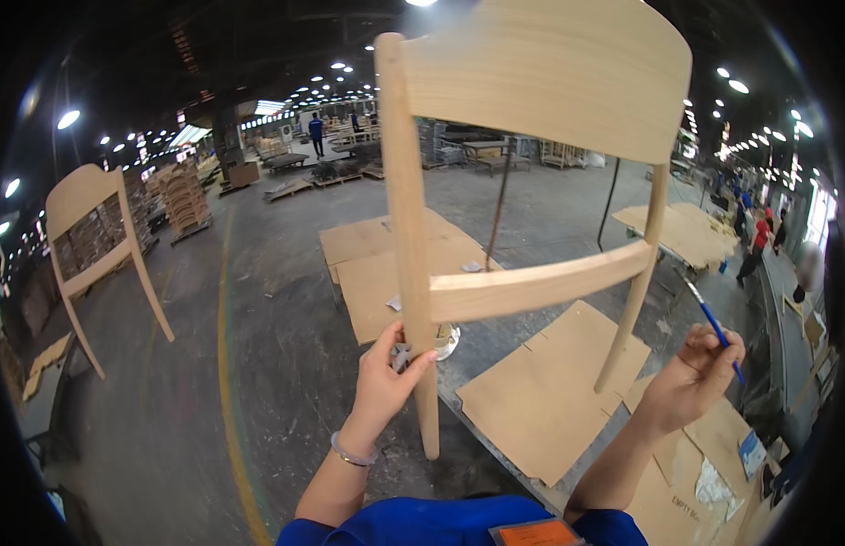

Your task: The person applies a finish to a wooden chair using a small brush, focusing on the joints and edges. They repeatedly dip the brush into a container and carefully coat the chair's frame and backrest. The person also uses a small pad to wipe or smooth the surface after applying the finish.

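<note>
While the left hand (pixel 386 378) pinches the left post (pixel 406 209) of the near, upright chair-back frame (pixel 536 285), apparently steadying it, the right hand (pixel 691 378) pinches a slim blue brush (pixel 710 317) pencil-style, apart at right, presumably for control; a cardboard sheet (pixel 545 400) lies below, perhaps as padding.

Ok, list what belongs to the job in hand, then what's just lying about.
Job in hand:
wooden chair frame, in the left grip
blue-handled brush, in the right grip

Apparently just lying about:
cardboard sheet
crumpled white wrapping
blue-and-white packet
other chair frame, far left
</note>
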A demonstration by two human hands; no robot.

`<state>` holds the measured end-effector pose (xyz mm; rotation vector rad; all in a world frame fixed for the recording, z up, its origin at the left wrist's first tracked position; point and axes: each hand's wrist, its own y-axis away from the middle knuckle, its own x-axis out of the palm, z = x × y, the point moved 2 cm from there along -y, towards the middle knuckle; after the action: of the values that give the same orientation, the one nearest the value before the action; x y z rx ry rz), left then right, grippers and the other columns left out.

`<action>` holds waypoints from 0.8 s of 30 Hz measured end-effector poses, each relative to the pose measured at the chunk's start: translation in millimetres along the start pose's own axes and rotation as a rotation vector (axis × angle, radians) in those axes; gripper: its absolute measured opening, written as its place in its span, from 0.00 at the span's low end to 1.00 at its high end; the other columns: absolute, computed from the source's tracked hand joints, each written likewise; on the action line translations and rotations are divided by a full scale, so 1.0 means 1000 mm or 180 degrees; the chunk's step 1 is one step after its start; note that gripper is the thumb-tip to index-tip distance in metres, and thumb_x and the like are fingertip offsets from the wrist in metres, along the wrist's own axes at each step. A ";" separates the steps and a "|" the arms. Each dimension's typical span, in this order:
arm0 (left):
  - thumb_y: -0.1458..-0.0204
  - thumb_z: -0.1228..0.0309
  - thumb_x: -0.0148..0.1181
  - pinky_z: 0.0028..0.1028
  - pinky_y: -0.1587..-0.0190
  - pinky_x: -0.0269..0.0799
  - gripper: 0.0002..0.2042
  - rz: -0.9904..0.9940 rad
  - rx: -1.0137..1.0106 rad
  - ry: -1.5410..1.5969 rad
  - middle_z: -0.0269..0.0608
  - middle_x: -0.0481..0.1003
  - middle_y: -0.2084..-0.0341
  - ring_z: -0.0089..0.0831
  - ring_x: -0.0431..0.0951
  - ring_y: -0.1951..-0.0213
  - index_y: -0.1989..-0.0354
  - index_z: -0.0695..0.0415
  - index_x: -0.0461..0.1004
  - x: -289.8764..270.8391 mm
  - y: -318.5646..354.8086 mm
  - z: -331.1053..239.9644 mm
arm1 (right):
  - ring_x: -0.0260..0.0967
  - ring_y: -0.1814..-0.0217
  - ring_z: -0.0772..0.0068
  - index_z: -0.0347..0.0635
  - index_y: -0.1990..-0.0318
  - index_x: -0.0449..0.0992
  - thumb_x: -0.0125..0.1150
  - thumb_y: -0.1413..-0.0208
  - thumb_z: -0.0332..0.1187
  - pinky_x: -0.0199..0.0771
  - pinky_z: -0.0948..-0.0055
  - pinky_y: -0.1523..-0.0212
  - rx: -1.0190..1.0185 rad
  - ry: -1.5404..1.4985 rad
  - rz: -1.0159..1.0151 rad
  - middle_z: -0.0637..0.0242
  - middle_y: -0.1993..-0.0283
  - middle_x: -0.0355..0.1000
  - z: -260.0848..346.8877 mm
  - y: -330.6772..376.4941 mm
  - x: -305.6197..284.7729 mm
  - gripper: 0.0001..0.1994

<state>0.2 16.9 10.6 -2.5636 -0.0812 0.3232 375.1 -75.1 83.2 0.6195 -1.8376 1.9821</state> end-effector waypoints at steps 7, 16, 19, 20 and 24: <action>0.40 0.69 0.72 0.30 0.50 0.79 0.20 -0.0261 -0.0124 0.0275 0.43 0.86 0.56 0.26 0.84 0.54 0.43 0.65 0.77 0.008 -0.011 0.033 | 0.69 0.57 0.77 0.35 0.51 0.74 0.48 0.22 0.33 0.69 0.74 0.52 0.0140 0.0820 -0.0663 0.63 0.55 0.70 0.012 0.024 -0.028 0.11; 0.39 0.69 0.72 0.29 0.49 0.79 0.21 -0.0282 -0.0272 0.0320 0.42 0.85 0.55 0.25 0.82 0.53 0.42 0.67 0.76 0.006 -0.017 0.048 | 0.66 0.61 0.77 0.36 0.51 0.74 0.49 0.23 0.34 0.64 0.73 0.57 0.0336 0.1209 -0.1016 0.65 0.61 0.70 0.018 0.034 -0.049 0.10; 0.39 0.70 0.72 0.29 0.49 0.79 0.20 -0.0309 -0.0254 0.0372 0.41 0.85 0.55 0.25 0.83 0.52 0.42 0.66 0.76 0.008 -0.014 0.050 | 0.65 0.62 0.76 0.36 0.51 0.73 0.49 0.23 0.34 0.64 0.73 0.58 0.0423 0.1273 -0.0901 0.65 0.65 0.70 0.017 0.035 -0.049 0.10; 0.39 0.69 0.72 0.29 0.49 0.79 0.20 -0.0282 -0.0258 0.0351 0.41 0.85 0.55 0.25 0.83 0.52 0.42 0.66 0.76 0.011 -0.014 0.050 | 0.65 0.63 0.76 0.36 0.51 0.73 0.49 0.23 0.34 0.64 0.74 0.58 0.0458 0.1259 -0.0882 0.65 0.66 0.69 0.016 0.035 -0.050 0.11; 0.39 0.69 0.72 0.29 0.48 0.79 0.20 -0.0237 -0.0233 0.0388 0.41 0.85 0.56 0.25 0.83 0.52 0.42 0.66 0.76 0.012 -0.014 0.050 | 0.65 0.64 0.75 0.35 0.52 0.73 0.49 0.23 0.35 0.64 0.74 0.59 0.0541 0.1204 -0.1029 0.65 0.66 0.70 0.005 0.038 -0.049 0.11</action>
<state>-0.8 55.9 -25.9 -2.6386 -0.1455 0.1378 395.9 -82.2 24.7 0.5083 -1.2712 1.8912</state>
